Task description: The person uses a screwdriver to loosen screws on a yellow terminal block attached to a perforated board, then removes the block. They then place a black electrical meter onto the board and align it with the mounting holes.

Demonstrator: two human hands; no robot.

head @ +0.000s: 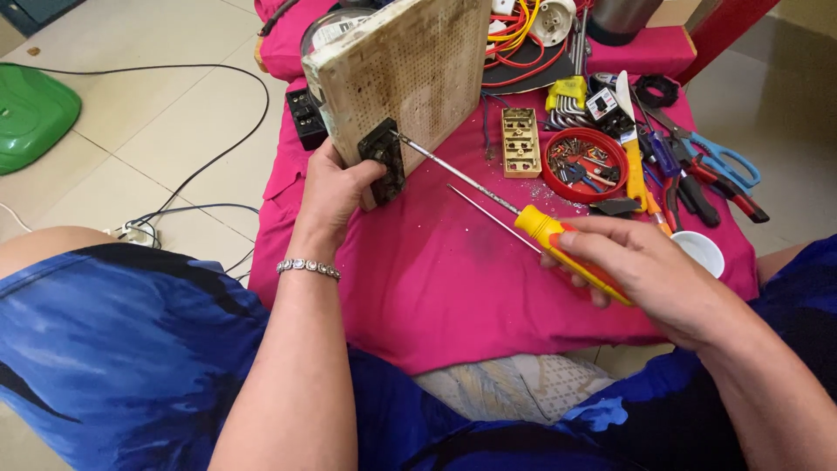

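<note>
Board's (410,74) top cut off; bowl's (586,163) small screws indistinct.

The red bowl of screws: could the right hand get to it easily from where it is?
Probably yes. The red bowl sits uncovered just beyond the right hand, with only bare pink cloth between, though that hand holds a yellow screwdriver.

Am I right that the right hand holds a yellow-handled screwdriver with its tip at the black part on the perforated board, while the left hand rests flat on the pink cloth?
Not quite: the head view shows the left hand gripping the black part at the perforated board's lower edge, not lying flat on the pink cloth. The rest holds: the right hand holds the yellow-handled screwdriver, tip at that part.
</note>
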